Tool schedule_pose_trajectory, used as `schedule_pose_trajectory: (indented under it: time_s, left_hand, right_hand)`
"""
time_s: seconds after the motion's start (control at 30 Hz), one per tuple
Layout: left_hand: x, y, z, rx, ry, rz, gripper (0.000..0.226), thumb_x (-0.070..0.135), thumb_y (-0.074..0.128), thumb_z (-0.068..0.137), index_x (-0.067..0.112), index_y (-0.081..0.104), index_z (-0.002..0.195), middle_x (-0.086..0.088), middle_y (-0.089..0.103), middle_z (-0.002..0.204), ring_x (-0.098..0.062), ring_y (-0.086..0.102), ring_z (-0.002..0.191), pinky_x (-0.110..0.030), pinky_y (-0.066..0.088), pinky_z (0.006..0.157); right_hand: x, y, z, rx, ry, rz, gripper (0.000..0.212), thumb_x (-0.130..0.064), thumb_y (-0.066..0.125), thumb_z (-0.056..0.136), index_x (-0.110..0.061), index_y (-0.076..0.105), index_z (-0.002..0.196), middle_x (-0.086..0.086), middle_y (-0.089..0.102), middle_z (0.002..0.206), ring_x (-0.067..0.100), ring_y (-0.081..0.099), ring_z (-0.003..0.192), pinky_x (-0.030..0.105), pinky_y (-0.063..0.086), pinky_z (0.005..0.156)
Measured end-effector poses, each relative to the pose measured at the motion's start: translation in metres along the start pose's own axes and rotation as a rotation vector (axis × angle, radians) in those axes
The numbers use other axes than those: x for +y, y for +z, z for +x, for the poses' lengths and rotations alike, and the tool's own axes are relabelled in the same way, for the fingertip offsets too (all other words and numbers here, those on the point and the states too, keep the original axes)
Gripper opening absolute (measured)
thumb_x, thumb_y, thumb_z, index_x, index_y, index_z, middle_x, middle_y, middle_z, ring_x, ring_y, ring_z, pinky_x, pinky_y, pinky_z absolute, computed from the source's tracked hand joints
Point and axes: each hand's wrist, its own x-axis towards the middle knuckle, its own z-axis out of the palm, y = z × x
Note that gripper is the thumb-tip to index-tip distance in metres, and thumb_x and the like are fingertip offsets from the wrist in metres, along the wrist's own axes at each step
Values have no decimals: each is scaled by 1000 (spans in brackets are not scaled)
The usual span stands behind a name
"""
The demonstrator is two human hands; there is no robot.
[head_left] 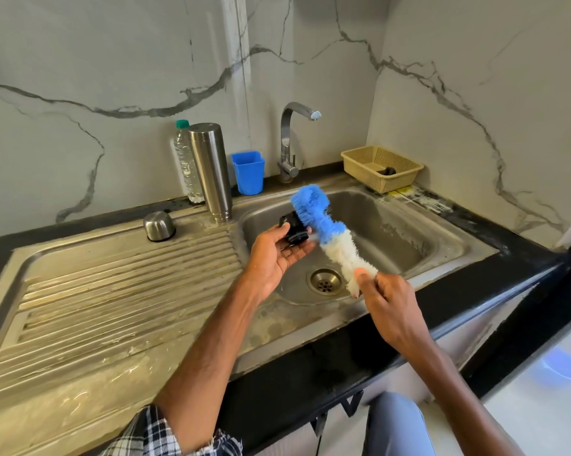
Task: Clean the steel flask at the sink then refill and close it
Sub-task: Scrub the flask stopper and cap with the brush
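Note:
The tall steel flask [210, 172] stands upright at the back of the draining board, left of the basin. Its rounded steel cup lid [159, 226] sits upside down on the board nearby. Over the sink basin [409, 232], my left hand [275, 255] holds the black inner stopper [294, 229] on its palm and fingers. My right hand [387, 301] grips the lower end of a blue and white bottle brush [323, 228]. The brush's blue head lies against the stopper.
A clear plastic water bottle [186, 166] stands behind the flask. A blue plastic cup [248, 172] sits beside the chrome tap [290, 143], with no water running. A beige basket [381, 167] is at the back right corner. The drain [324, 280] lies below my hands.

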Motion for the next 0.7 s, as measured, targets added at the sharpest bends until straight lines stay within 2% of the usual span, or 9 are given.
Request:
schedule_pose_trajectory:
  time_s: [0.13, 0.27, 0.37, 0.47, 0.57, 0.7]
  left_hand:
    - [3, -5, 0, 24, 4, -34, 31, 12, 44, 105, -6, 56, 129, -28, 69, 114, -30, 72, 91, -35, 63, 77]
    - [3, 1, -1, 13, 17, -18, 31, 15, 45, 104, -3, 55, 127, -30, 64, 121, -29, 66, 92, -34, 62, 75]
    - [3, 5, 0, -11, 51, 17, 26, 20, 50, 106, 1, 60, 121, -22, 68, 118, -25, 68, 94, -32, 61, 78]
    - [1, 6, -2, -13, 67, 58, 25, 21, 58, 103, 0, 62, 116, -17, 69, 112, -19, 71, 85, -27, 61, 75]
    - [3, 1, 0, 4, 72, 52, 27, 21, 62, 100, 0, 66, 117, -19, 71, 118, -21, 73, 94, -26, 61, 76]
    - [5, -1, -1, 10, 55, 28, 20, 18, 65, 98, 2, 69, 110, -15, 75, 109, -21, 74, 99, -27, 62, 78]
  right_hand:
    - [2, 1, -1, -15, -26, -31, 51, -33, 53, 102, -14, 50, 55, -9, 41, 42, 7, 32, 37, 22, 27, 40]
    - [5, 0, 1, 7, 6, -44, 50, -34, 53, 102, -9, 53, 58, -7, 42, 46, 6, 33, 36, 24, 28, 40]
    - [5, -1, -2, 18, -15, -20, 50, -29, 54, 102, -10, 49, 56, -9, 41, 39, 6, 32, 35, 18, 25, 38]
    - [6, -4, -3, 12, -20, -16, 51, -29, 55, 102, -15, 48, 53, -10, 40, 39, 7, 31, 36, 20, 26, 39]
    - [8, -4, -5, -2, -76, 0, 52, -30, 56, 101, -14, 46, 52, -9, 37, 42, 8, 29, 39, 21, 24, 41]
    - [8, -4, -1, -25, 2, 7, 49, -31, 54, 102, -12, 56, 57, -11, 43, 41, 7, 32, 37, 20, 27, 40]
